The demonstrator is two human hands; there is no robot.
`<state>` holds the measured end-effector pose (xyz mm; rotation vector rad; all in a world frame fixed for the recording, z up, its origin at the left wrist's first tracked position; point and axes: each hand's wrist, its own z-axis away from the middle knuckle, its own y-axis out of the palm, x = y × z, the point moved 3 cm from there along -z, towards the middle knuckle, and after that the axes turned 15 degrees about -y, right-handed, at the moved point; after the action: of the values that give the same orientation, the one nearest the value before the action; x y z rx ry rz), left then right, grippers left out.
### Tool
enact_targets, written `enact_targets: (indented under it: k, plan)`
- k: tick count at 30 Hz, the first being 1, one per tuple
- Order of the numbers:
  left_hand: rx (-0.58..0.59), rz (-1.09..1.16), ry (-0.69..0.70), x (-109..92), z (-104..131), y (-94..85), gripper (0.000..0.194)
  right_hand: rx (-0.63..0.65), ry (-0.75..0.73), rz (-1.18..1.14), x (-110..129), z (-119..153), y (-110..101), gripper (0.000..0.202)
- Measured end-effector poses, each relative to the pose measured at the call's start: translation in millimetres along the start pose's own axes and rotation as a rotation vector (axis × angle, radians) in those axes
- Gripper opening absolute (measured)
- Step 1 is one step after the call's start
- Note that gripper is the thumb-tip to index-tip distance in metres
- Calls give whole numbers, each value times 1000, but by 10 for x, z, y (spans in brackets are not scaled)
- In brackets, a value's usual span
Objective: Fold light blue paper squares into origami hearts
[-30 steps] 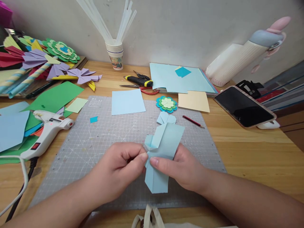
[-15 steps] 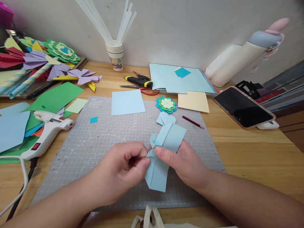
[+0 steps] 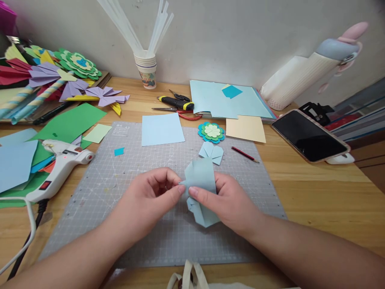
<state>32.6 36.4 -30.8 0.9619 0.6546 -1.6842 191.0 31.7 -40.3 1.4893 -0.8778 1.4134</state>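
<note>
A partly folded light blue paper (image 3: 200, 175) is held above the grey cutting mat (image 3: 120, 224). My left hand (image 3: 156, 192) pinches the paper's narrow left tip between thumb and index finger. My right hand (image 3: 225, 198) grips it from the right, thumb on top and the other fingers behind. Just beyond the held paper lies a folded light blue piece (image 3: 212, 151), and above that a layered blue and green paper flower (image 3: 211, 132). A flat light blue square (image 3: 163, 129) rests at the mat's far edge.
A white glue gun (image 3: 57, 172) and coloured paper lie at left. Behind are paper cups (image 3: 147, 72) with straws, scissors, a yellow-black cutter (image 3: 176, 103) and stacked paper (image 3: 222, 104). A pencil (image 3: 245, 154), phone (image 3: 311, 135) and bottle (image 3: 319, 72) are at right.
The held paper has turned over in my hands, its ends now curving away and its creased strip no longer facing up. My left hand has moved slightly up and left with the tip.
</note>
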Motion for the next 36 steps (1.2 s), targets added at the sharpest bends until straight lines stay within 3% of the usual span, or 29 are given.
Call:
enact_targets:
  k: [9,19,36]
  plan:
    - [43,106,-67,3,-16,-11,14,-9,83,-21,-31,-9,-27,25]
    - [177,237,-270,55,-43,-50,33,-12,84,-123,-8,-18,-28,18]
    - [144,144,-205,53,-35,-46,21,4,58,-3,22,13,9,21]
